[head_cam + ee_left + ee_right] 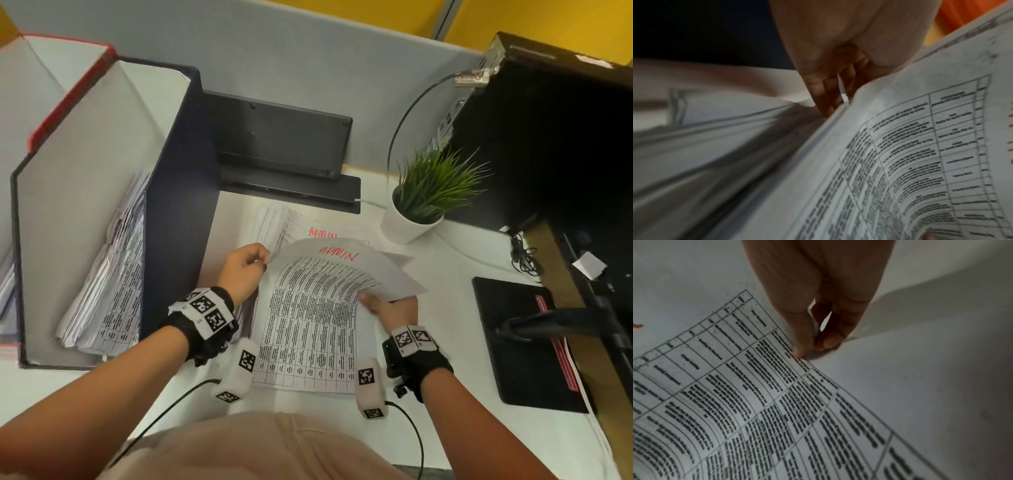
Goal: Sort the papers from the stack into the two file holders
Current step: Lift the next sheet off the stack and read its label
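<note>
Fingers of the left hand: curled, pinching the upper left corner of the top sheet. Fingers of the right hand: thumb and forefinger clamped on the sheet's right edge.
Top sheet: printed table, "ADMIN" in red at its head; far half lifted and bowed, near edge lying on the stack.
Stack: on the white desk, between the two hands, just right of the dark file holder; a second red "ADMIN" heading shows on a sheet beneath.
Dark file holder: upright on the desk, left of the stack, with printed sheets leaning inside.
Red-edged file holder: directly left of the dark one; contents mostly out of view.
Potted plant: white pot, right of the stack, apart from it.
</note>
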### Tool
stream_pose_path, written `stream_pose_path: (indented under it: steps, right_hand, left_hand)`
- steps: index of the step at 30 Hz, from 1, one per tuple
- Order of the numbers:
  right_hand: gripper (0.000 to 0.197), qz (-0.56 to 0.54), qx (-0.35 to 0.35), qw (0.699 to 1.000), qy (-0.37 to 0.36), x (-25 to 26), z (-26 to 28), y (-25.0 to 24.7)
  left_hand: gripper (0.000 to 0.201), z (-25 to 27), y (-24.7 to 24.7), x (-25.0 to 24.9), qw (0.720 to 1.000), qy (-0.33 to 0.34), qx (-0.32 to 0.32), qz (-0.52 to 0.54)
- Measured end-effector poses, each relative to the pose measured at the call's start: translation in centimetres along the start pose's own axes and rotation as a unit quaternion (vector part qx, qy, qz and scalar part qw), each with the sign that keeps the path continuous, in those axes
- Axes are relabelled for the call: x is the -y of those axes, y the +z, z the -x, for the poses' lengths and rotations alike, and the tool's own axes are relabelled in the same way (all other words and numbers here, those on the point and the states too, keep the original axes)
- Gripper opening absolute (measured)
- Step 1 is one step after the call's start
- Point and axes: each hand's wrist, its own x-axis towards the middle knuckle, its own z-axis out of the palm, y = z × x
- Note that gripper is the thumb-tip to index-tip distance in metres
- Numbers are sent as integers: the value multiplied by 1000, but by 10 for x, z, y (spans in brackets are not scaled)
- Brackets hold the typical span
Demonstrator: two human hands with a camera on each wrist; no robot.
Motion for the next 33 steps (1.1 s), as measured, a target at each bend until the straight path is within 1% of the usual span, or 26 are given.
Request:
stream_pose_path:
  steps: [2,3,4,5,6,7,8,10,12,14,15,16,18,20,21,23,24,26,27,28,29,30,31,32,33]
  right_hand:
    - [20,44,17,999,8,-3,2,1]
    - [18,39,20,999,11,-4,2,1]
    - [26,8,15,1000,16,-6,1,1]
    - [35,-53,11,998,39,-6,2,1]
    - [43,-139,5,987,80,-6,1,0]
    - [50,-198,4,973,119,-7,0,-1]
    - [54,-228,0,963,141,-8,1,-1]
    - [54,-228,-10,963,145,-9,3,0]
    - [50,-219,-10,966,134,-8,5,2]
    - [55,-196,-8,973,122,-10,3,1]
    - [58,-178,-3,979,99,-10,4,1]
    - [54,-145,2,987,69,-11,5,1]
    - [48,-121,0,992,38,-10,8,4]
    - [46,-137,-14,990,27,-9,11,7]
    - [45,-160,-22,986,34,-9,10,8]
    - [43,-225,-19,970,89,-6,6,6]
    - [46,-244,-16,962,118,-5,4,6]
    - [56,-254,-12,956,145,-4,2,5]
    - [56,-236,-6,961,142,-2,2,5]
    - [56,-205,-8,970,134,-3,1,3]
    - [53,-153,-8,981,120,-3,1,1]
    - [45,-85,-9,991,106,-3,2,1]
    - [37,-18,-9,997,72,-4,3,0]
    - [34,21,-12,999,40,-7,2,0]
    - [32,33,-22,999,14,-9,3,0]
  left_hand:
    - [28,-5,0,-2,1000,-18,9,5]
    - [24,-7,-1,-4,1000,-27,4,11]
    - [23,-9,-2,-5,999,-34,-5,21]
    - [22,-11,-2,-7,998,-41,-17,35]
    - [21,-14,-3,-8,997,-48,-29,46]
    - [19,-18,-3,-10,997,-59,-40,42]
    - [16,-21,-4,-10,996,-73,-48,26]
    - [7,-28,-6,-9,993,-111,-35,-32]
    - [18,-33,-8,-9,984,-152,-3,-96]
    - [26,-36,-8,-11,976,-170,12,-138]
    - [28,-35,-6,-13,973,-172,16,-153]
    - [29,-35,-4,-15,971,-172,15,-165]
    - [24,-34,-1,-15,968,-161,2,-193]
    - [9,-34,0,-11,960,-139,-5,-244]
    - [8,-33,0,-10,957,-129,-6,-261]
    - [5,-32,0,-8,958,-126,-1,-259]
    - [4,-31,0,-9,959,-121,1,-255]
    - [14,-28,-1,-10,959,-106,9,-264]
    - [18,-27,-1,-10,956,-95,19,-278]
    - [18,-25,-1,-10,953,-79,22,-293]
    - [14,-23,0,-12,953,-58,15,-298]
    - [13,-20,1,-13,956,-30,5,-290]
    - [19,-18,2,-13,963,2,-8,-270]
    - [24,-15,3,-13,971,33,-17,-237]
    - [26,-12,5,-13,978,57,-21,-199]
